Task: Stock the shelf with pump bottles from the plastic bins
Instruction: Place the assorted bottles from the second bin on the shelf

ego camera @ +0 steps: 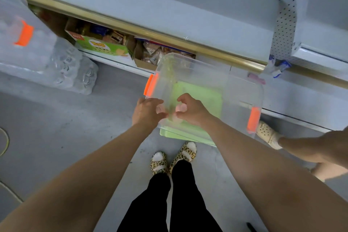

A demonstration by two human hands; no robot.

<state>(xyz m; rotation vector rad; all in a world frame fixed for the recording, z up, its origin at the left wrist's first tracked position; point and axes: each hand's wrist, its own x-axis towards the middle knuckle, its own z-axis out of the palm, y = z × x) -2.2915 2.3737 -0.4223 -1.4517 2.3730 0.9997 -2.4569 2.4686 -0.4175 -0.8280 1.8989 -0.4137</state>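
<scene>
A clear plastic bin point(235, 88) with orange latches is held up in front of the shelf, and I see no pump bottles in it. My left hand point(146, 112) and my right hand point(190, 109) both grip its near rim, fingers curled over the edge and almost touching each other. Through the bin shows a light green lid point(190, 130) lying on the floor beneath it. The pale shelf board point(169, 9) runs across the top of the view with a gold rail point(131, 29) along its front edge.
Another clear bin with an orange latch point(23, 33) sits at the left above shrink-wrapped bottle packs point(75, 69). Cardboard boxes of snacks point(101, 45) fill the low shelf. Another person's leg and shoe point(269, 133) stand at the right. My feet point(173, 160) are below the bin.
</scene>
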